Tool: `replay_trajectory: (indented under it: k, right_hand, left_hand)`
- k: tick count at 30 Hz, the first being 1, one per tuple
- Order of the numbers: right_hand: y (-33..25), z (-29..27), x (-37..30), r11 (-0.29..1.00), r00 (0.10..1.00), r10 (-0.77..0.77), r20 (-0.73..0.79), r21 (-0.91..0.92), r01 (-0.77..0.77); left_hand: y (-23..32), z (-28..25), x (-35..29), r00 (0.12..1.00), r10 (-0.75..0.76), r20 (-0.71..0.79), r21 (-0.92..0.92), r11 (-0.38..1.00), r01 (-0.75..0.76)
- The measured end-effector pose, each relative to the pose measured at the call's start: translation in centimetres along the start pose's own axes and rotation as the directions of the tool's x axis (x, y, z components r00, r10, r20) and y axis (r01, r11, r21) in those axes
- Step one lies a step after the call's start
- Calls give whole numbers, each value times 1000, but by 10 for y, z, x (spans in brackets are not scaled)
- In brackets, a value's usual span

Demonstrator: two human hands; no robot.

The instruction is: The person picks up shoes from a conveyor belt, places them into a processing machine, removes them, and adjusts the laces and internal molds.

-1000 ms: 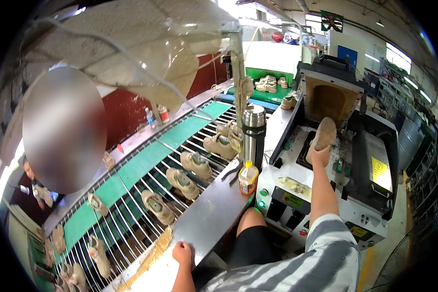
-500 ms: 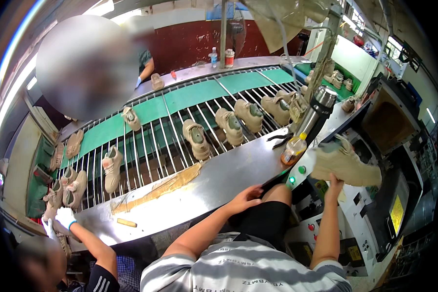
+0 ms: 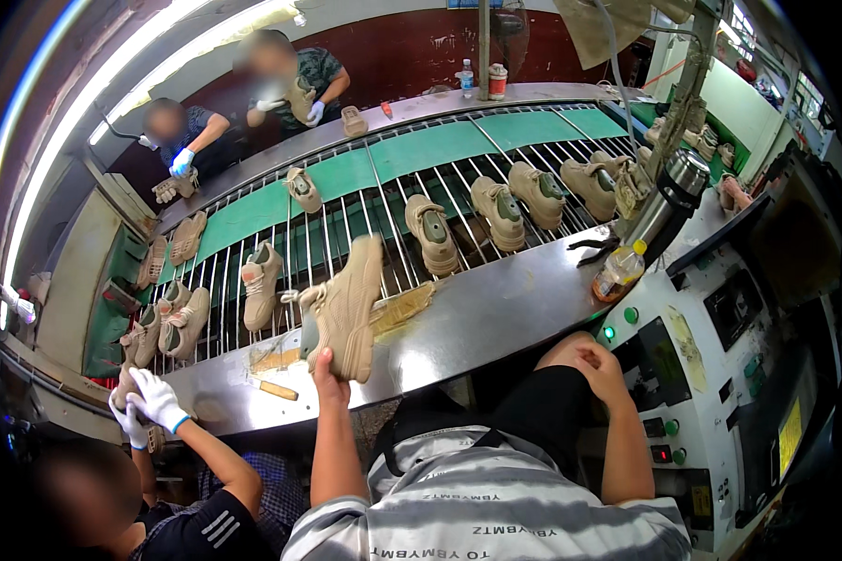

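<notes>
My left hand (image 3: pixel 331 378) is closed around the lower end of a beige sneaker (image 3: pixel 348 304), raised above the near edge of the roller conveyor. The sneaker stands tilted, toe upward, its chunky sole facing right and its laces left. My right hand (image 3: pixel 601 366) holds nothing and rests at my right knee, fingers loosely bent. Beyond the held sneaker, more beige sneakers (image 3: pixel 430 236) stand on the metal rollers. A wooden-handled tool (image 3: pixel 273 388) lies on the steel ledge (image 3: pixel 458 327) left of my left hand.
A co-worker's gloved hands (image 3: pixel 157 400) are near sneakers at lower left. Two people work across the conveyor, one holding a shoe (image 3: pixel 299 98). A steel thermos (image 3: pixel 669 196), a yellow-capped bottle (image 3: pixel 619 271) and pliers (image 3: pixel 593 249) stand or lie at right, beside a machine panel with green buttons (image 3: pixel 631 315).
A beige sneaker was in my right hand over the machine; now one is in my left hand over the ledge. My right hand has dropped to my knee. The view has swung left.
</notes>
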State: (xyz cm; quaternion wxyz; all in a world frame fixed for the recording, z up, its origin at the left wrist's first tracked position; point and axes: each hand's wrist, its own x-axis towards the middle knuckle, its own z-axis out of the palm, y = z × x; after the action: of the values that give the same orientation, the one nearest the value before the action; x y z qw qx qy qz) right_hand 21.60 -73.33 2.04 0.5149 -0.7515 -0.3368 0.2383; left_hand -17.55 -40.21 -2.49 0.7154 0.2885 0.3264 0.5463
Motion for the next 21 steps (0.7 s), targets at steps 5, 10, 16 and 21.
replay_trajectory:
  k: [5, 10, 16, 21]
  right_hand:
    - [155, -23, -42, 923, 909, 379, -174, -1, -385]
    - [296, -10, -143, 760, 839, 456, -297, -361, -541]
    - [355, 34, -240, 625, 684, 723, -100, -327, -709]
    - [338, 41, -262, 692, 722, 682, -120, -217, -689]
  left_hand:
    - [2, -34, -5, 967, 223, -120, 274, 944, -184]
    - [-44, 16, 5, 951, 298, 87, 610, 739, -287]
    - [-95, 84, 77, 942, 323, 97, 781, 562, -273]
    - [-138, 122, 149, 914, 404, 12, 836, 498, -232]
